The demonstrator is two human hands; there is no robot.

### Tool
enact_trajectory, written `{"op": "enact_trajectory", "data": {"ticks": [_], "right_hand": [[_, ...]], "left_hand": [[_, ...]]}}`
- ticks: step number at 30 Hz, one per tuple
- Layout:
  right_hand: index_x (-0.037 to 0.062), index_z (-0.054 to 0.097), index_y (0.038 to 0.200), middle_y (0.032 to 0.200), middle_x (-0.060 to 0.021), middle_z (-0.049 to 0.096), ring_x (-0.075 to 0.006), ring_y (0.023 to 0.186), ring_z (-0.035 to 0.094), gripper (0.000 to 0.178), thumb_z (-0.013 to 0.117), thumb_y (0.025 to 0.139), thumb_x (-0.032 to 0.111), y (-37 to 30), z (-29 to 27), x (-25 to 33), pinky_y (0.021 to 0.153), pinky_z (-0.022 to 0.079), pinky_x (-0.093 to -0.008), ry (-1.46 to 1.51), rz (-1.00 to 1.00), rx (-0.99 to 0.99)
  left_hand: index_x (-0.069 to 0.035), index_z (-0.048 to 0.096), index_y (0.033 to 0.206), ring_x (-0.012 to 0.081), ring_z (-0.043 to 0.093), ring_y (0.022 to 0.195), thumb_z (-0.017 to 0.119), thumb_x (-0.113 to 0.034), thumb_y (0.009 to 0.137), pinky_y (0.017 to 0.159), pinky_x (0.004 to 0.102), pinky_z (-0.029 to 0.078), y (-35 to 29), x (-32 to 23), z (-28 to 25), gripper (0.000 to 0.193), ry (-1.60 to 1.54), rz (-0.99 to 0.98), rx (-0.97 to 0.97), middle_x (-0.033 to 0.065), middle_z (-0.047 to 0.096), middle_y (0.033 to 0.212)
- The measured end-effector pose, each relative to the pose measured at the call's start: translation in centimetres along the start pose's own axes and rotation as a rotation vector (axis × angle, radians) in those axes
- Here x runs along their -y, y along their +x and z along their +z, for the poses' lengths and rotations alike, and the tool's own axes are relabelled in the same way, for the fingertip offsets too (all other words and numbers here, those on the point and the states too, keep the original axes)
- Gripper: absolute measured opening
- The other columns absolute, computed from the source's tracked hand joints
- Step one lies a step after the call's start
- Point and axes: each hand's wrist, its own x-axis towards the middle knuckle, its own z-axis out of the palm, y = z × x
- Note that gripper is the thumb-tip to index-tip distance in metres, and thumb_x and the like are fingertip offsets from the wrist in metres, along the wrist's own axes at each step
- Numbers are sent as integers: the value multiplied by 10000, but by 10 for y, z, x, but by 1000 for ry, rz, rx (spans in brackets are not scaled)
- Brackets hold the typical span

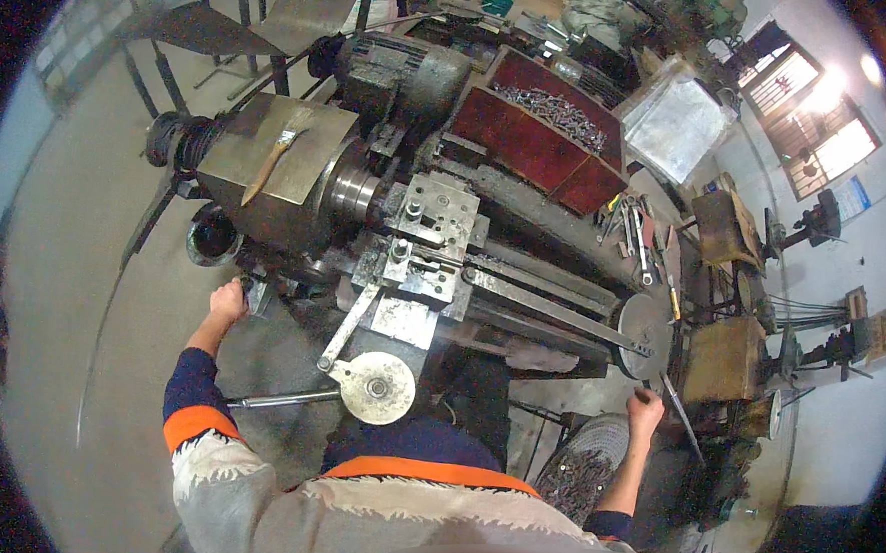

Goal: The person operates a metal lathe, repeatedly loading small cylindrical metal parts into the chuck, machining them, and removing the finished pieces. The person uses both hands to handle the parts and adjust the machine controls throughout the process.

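Observation:
A small lathe-like machine stands before me, with a steel tooling block (pixel 431 226) on its bed beside a round metal chuck (pixel 355 192). At the machine's left end, my left hand (pixel 226 301) is closed next to a grey metal piece (pixel 259 295); what lies inside the fingers is hidden. My right hand (pixel 644 412) is closed around a dark handle (pixel 643 393) at the near edge of a round metal disc (pixel 644 337) at the bed's right end. Nearer me, a flat lever (pixel 348 329) reaches from the tooling to a pale round plate (pixel 377 387).
A wooden-handled brush (pixel 268 167) rests on the machine's cover. Behind the bed, a red tray (pixel 525 146) holds many small metal parts. Spanners and other hand tools (pixel 640 237) lie to its right. A motor (pixel 404 69) sits at the back. A basket of dark pieces (pixel 584 459) stands near my right forearm.

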Motion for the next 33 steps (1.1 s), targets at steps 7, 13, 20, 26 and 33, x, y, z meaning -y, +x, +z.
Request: {"op": "enact_trajectory", "data": {"ticks": [7,13,20,26,33], "right_hand": [[44,660,949,898,-153,649,-261,825,626,343,664,613,114,74,-22,209,777,475,-329,370,-449,65],[67,665,937,885,-149,623,-268,796,601,373,604,577,144,55,-19,430,750,463,-321,605,-1096,360],[86,699,764,779,-171,647,-324,725,634,246,608,575,214,28,26,536,725,507,-387,390,-1072,621],[96,698,726,763,-178,646,-332,749,638,211,603,578,214,20,42,547,723,512,-402,288,-1020,588],[75,694,714,703,-159,640,-308,683,634,251,601,535,225,18,55,554,708,509,-357,274,-1042,476]], "left_hand": [[-4,563,962,338,600,867,603,-216,732,769,427,470,-14,5,-18,315,-315,-2,144,195,625,887],[-16,571,1077,259,604,721,581,-189,801,666,364,461,-105,44,-172,326,-524,-32,-310,191,614,790],[-47,618,991,343,601,762,422,-417,884,672,419,459,-200,182,-179,432,-127,-499,-673,176,631,835],[-61,660,865,363,604,802,287,-556,880,694,451,456,-230,143,-145,620,-145,-636,-633,196,627,816],[-66,668,855,369,604,811,323,-564,870,709,452,459,-243,60,-163,606,-258,-820,-555,202,627,821]]}}
